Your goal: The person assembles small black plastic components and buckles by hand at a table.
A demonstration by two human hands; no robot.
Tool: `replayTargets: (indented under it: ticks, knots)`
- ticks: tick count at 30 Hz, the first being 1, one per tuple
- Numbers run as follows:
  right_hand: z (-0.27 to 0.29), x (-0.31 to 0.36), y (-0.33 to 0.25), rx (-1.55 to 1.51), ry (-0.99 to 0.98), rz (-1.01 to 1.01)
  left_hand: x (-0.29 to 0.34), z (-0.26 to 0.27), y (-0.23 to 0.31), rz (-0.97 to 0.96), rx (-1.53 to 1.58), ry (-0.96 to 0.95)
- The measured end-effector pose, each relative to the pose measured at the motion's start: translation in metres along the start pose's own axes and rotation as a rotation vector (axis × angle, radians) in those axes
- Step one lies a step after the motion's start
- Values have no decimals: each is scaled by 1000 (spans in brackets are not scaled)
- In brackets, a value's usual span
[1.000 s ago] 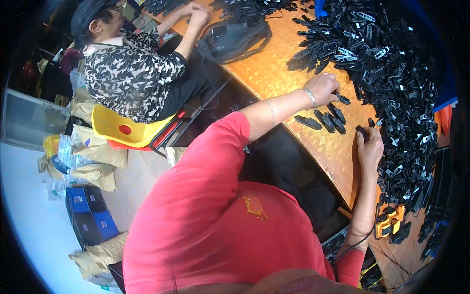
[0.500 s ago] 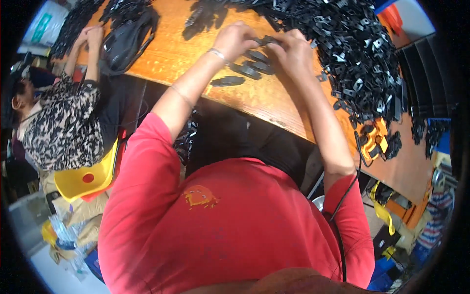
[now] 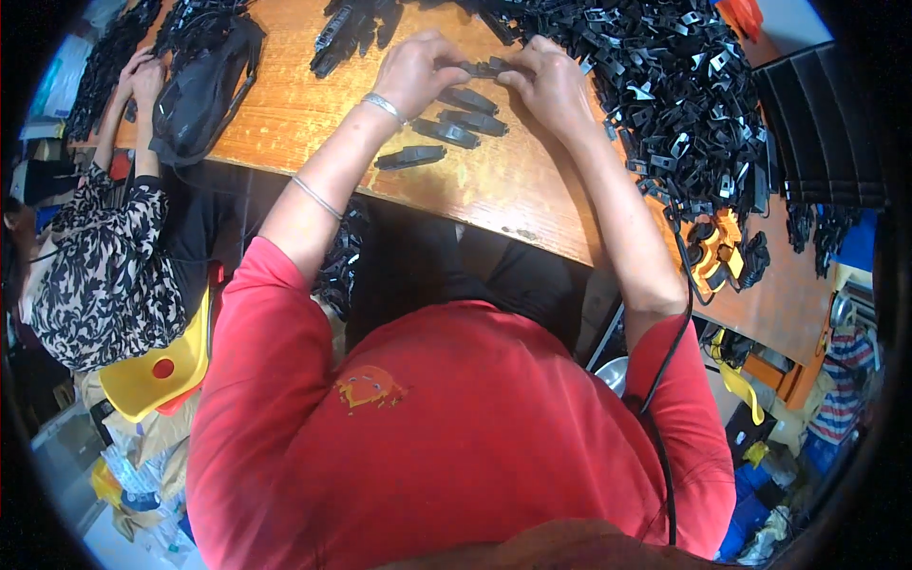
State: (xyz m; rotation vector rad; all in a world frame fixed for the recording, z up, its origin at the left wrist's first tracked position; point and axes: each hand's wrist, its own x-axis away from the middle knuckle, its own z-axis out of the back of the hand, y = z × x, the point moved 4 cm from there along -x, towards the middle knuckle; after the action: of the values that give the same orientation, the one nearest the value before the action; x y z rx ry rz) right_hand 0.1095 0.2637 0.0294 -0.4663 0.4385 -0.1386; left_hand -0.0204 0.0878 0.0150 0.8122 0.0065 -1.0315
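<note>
At the far middle of the wooden table, both my hands meet on one slim black plastic piece. My left hand pinches its left end between thumb and fingers. Its right end is in the closed fingers of my right hand. The exact kind of the piece is too small to tell. Just nearer to me, several long black plastic parts lie in a loose slanting row. The closest of them rests near the table's front edge.
A big heap of black plastic parts covers the right of the table, with an orange-yellow device at its near end. More black parts lie far left, beside a black bag. A co-worker's hands rest at the left.
The view has shifted a little, so the table and its things sit slightly differently in the picture. Both hands remain closed on the black piece. The co-worker's hands stay together.
</note>
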Motion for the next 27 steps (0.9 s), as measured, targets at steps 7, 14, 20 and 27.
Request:
replayTargets:
  ticks: [7, 14, 20, 27]
  knots:
    - [-10, -19, -6, 99, -88, 122, -6, -5, 7, 0, -52, 3]
    - [-5, 14, -16, 71, -197, -32, 20, 18, 7, 193, 282, -229]
    - [-18, 58, -65, 119, 111, 16, 96, 16, 63, -54, -293, -20]
    - [-62, 70, -141, 102, 149, 81, 154, 73, 41, -72, -198, 50]
